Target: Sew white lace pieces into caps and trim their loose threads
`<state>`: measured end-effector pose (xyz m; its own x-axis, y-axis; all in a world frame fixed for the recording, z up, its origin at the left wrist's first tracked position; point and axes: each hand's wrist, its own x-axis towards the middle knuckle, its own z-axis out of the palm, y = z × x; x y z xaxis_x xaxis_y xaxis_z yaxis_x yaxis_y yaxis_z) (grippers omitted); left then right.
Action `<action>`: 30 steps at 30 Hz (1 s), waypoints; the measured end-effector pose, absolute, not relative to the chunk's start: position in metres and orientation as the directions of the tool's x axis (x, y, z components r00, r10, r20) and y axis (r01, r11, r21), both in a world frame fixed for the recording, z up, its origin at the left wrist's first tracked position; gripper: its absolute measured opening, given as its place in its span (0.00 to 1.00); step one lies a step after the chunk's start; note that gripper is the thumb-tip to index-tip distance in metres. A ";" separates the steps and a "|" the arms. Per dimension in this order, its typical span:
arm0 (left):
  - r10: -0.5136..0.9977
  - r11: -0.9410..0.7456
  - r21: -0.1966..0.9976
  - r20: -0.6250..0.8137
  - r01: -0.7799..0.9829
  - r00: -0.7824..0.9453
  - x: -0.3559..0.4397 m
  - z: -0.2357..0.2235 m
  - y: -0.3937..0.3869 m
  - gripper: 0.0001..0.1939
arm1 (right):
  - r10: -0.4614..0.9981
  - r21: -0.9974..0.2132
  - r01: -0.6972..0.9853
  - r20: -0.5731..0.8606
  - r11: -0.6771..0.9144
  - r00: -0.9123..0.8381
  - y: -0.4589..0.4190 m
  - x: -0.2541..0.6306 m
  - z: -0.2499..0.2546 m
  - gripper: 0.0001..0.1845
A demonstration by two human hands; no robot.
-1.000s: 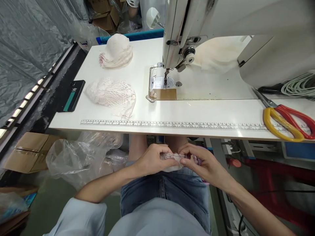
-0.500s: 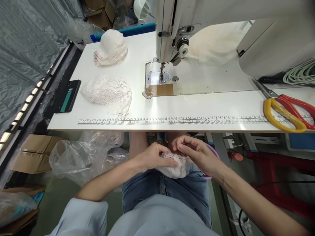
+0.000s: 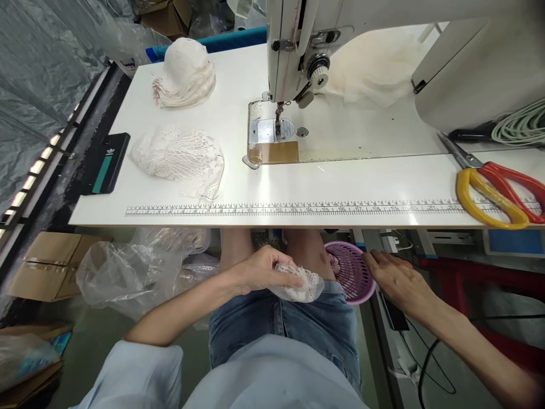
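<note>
My left hand (image 3: 270, 271) is closed on a white lace piece (image 3: 300, 284) with a sheer, pale edge, held above my lap. The thumb lies on top of it; the fingers underneath are partly hidden. Off to the right, my right hand (image 3: 395, 281) is back side up with its fingers stretched out, and no object shows in it. Its fingertips are beside the rim of a purple basket (image 3: 366, 292), where some pinkish material is visible. On the table, a white lace piece (image 3: 176, 159) lies flat, and a rounded white bundle (image 3: 187, 71) sits behind it.
A sewing machine (image 3: 293, 62) stands on the white table (image 3: 374, 184), with pale fabric (image 3: 361, 68) under its arm. Red and yellow scissors (image 3: 489, 187) lie at right, a black phone (image 3: 108, 165) at left. Plastic bags (image 3: 128, 278) and a cardboard box (image 3: 46, 264) are below.
My right hand has left the lace piece and moved right, past the purple basket, which is now more visible. My left hand still holds the lace. The view has shifted slightly.
</note>
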<state>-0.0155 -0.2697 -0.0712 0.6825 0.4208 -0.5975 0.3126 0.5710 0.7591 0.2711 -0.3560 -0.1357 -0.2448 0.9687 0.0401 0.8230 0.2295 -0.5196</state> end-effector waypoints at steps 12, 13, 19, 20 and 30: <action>0.667 0.094 0.908 -0.362 0.409 0.651 -0.012 -0.064 -0.275 0.07 | 0.909 -0.880 0.436 -0.012 0.188 -0.416 -0.327 0.180 -0.075 0.07; 0.689 0.048 0.907 -0.333 0.419 0.643 -0.013 -0.064 -0.276 0.07 | 0.902 -0.877 0.420 0.035 0.234 -0.430 -0.328 0.178 -0.077 0.06; 0.778 -0.371 0.810 0.003 0.454 0.629 -0.017 -0.072 -0.284 0.08 | 0.911 -0.910 0.318 0.128 0.265 -0.393 -0.335 0.184 -0.079 0.05; 0.760 -0.469 0.767 0.097 0.439 0.642 -0.018 -0.074 -0.284 0.09 | 0.946 -0.916 0.347 0.090 0.201 -0.310 -0.334 0.186 -0.079 0.05; 0.497 -0.866 0.260 0.532 0.426 0.686 -0.019 -0.085 -0.292 0.05 | 0.930 -0.875 0.459 -0.031 0.152 -0.367 -0.328 0.180 -0.087 0.09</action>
